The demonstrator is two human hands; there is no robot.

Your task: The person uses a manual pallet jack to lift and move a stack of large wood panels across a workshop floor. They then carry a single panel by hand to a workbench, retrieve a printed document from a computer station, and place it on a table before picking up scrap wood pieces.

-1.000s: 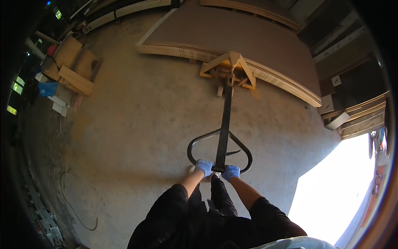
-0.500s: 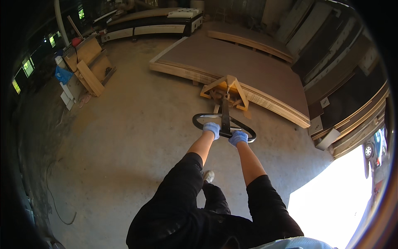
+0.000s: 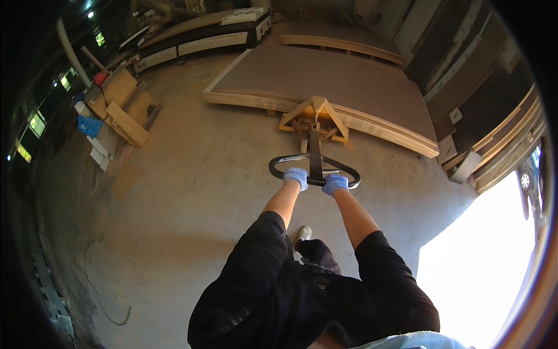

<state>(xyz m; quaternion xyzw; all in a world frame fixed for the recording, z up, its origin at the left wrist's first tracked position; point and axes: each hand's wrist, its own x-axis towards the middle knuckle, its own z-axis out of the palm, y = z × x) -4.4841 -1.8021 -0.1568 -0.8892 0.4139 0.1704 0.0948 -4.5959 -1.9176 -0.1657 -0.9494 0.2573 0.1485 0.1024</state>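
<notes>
On the far left is one blue plastic bag (image 3: pixel 90 126), contents hidden. My left hand (image 3: pixel 296 178) curls its fingers round the black loop handle (image 3: pixel 315 181) of one yellow pallet jack (image 3: pixel 318 104), by the nearer of two board stacks (image 3: pixel 325 75); my right hand (image 3: pixel 335 184) wraps its fingers there too.

Pale blue gloves (image 3: pixel 295 174) cover both hands (image 3: pixel 335 184), alongside a black top (image 3: pixel 279 311) with elbow-length sleeves (image 3: pixel 250 251), dark trousers (image 3: pixel 319 253) and an off-white shoe (image 3: pixel 303 234).
</notes>
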